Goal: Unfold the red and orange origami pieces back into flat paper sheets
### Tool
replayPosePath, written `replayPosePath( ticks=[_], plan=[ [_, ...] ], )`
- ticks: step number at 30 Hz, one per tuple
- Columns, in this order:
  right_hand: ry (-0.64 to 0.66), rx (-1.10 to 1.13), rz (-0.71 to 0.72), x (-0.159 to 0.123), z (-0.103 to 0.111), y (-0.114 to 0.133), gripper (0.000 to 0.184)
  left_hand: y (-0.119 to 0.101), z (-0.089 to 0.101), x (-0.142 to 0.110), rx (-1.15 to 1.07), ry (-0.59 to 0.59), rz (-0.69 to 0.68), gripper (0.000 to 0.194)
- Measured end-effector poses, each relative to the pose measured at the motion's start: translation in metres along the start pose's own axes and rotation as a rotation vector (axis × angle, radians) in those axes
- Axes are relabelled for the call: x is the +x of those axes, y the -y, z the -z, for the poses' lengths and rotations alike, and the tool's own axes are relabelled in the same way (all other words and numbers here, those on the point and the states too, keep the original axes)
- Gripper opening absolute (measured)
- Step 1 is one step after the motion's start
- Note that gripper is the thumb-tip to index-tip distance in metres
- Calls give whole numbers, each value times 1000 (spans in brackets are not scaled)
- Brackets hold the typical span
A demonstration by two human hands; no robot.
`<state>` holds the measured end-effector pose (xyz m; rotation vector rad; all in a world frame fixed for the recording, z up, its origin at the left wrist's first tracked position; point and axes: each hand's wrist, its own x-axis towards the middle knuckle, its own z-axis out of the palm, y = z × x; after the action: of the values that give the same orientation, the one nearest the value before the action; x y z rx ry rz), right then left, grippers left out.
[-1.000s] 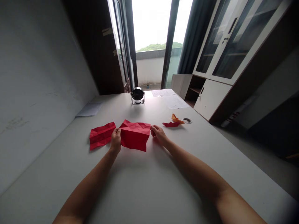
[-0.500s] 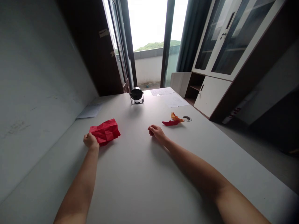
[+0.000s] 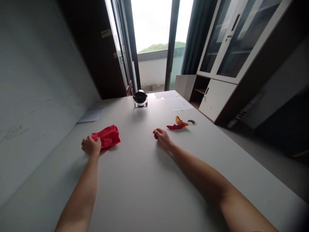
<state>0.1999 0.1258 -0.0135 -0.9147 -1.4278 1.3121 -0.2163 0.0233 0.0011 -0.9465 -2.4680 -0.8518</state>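
Observation:
My left hand (image 3: 91,145) rests on the white table (image 3: 145,180) at the left, fingers curled on the near edge of a creased red paper (image 3: 107,137) that lies piled on another red sheet. My right hand (image 3: 161,136) lies on the table near the middle, fingers loosely curled with nothing in them. Just beyond the right hand sit a small folded red paper shape (image 3: 174,127) and an orange one (image 3: 180,121).
A small black round device (image 3: 140,98) stands at the far middle of the table. White sheets (image 3: 177,103) lie far right, another white sheet (image 3: 90,115) far left by the wall. A cable hole (image 3: 191,122) is beside the orange shape. Cabinets stand to the right.
My left hand carried the creased red paper leftwards onto the other red sheet; my right hand let go of it and stayed near the table's middle.

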Motion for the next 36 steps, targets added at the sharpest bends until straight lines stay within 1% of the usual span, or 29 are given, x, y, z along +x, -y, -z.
replayPosePath(
  ticks=[2,5,7,9,12,14,16,18,20,23,26,28,30,33,36],
  plan=[
    [-96,-154,81,1,4,1,29,-7,-3,-4,26,116,-123,40],
    [-220,-496,253,5,18,6,26,-18,-8,-11,46,282,-257,46],
    [-281,-713,357,10,35,11,21,-25,-8,-17,44,320,-322,53],
    [-339,-920,400,17,56,13,16,-34,-6,-24,37,310,-378,60],
    [-417,-1158,338,27,85,10,16,-51,0,-36,14,324,-479,66],
    [-439,-1262,278,31,97,5,15,-62,4,-45,4,361,-552,70],
    [-443,-1343,231,32,103,-1,15,-70,5,-53,24,413,-620,72],
    [-449,-1399,199,31,104,-6,17,-73,4,-57,50,460,-668,74],
    [-458,-1429,184,29,103,-9,21,-72,2,-58,61,475,-684,72],
    [-445,-1436,175,28,102,-11,22,-62,-3,-53,57,455,-648,66],
    [-381,-1408,185,28,100,-10,14,-52,-10,-47,54,454,-584,63],
    [-329,-1344,214,27,94,-9,12,-45,-16,-44,44,451,-540,63],
    [-281,-1237,247,25,83,-7,14,-41,-20,-42,32,444,-500,64],
    [-191,-1015,237,19,57,-4,28,-36,-23,-41,25,425,-451,65],
    [-24,-773,229,9,26,-1,30,-38,-17,-39,24,395,-395,63]
  ],
)
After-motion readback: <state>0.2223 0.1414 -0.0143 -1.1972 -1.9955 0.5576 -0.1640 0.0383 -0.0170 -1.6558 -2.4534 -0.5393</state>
